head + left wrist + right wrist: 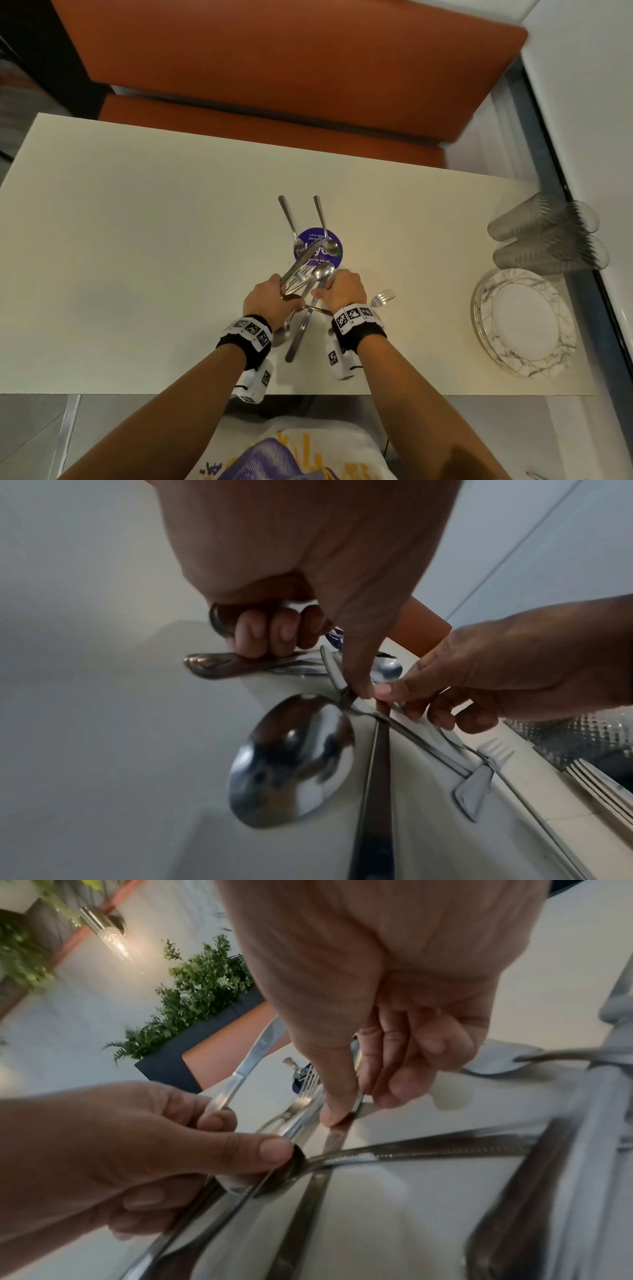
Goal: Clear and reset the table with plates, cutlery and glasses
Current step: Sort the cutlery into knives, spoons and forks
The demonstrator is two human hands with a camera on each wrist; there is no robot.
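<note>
With my left hand [265,301] gripping a cutlery bundle [301,274] and my right hand [344,289] pinching a knife [298,337], plates [524,317], glasses [544,236] and places remain unset on the surface [137,257].

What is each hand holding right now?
Left hand: closed, gripping a bundle of cutlery.
Right hand: closed, fingers pinching a cutlery handle.

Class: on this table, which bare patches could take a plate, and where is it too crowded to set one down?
Free: the table's wide left side, from the left hand to the left edge, and the strip between the sticker and the plate stack. Crowded: the centre, where both hands, the right hand included, grip cutlery, and the right edge with plates and glasses.
</note>
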